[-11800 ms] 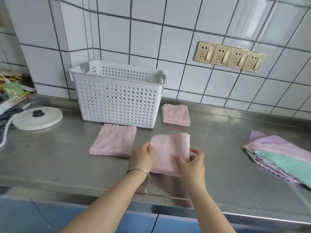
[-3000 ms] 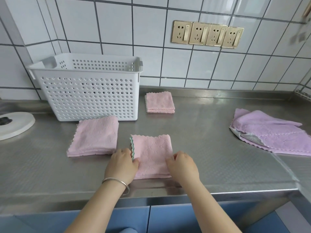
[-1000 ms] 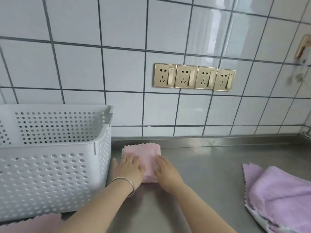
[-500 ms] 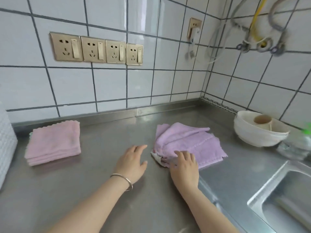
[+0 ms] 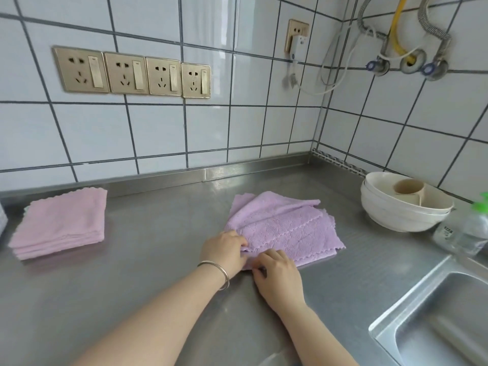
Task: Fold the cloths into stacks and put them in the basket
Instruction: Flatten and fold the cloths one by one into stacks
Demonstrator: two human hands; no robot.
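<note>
Folded pink stack [image 5: 59,224] at mid-left, parked near the wall – prob. awaiting the basket, which is out of frame. Centre: left hand [image 5: 224,250] pinching the near-left edge of the loose purple cloths [image 5: 284,227], right hand [image 5: 277,270] just beside, fingers curled on the same hem – likely separating the top one to fold. Bowls [image 5: 404,207] at right.

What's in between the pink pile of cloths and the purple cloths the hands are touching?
Nothing: the head view shows only bare steel counter between the folded pink stack and the purple cloths.
</note>
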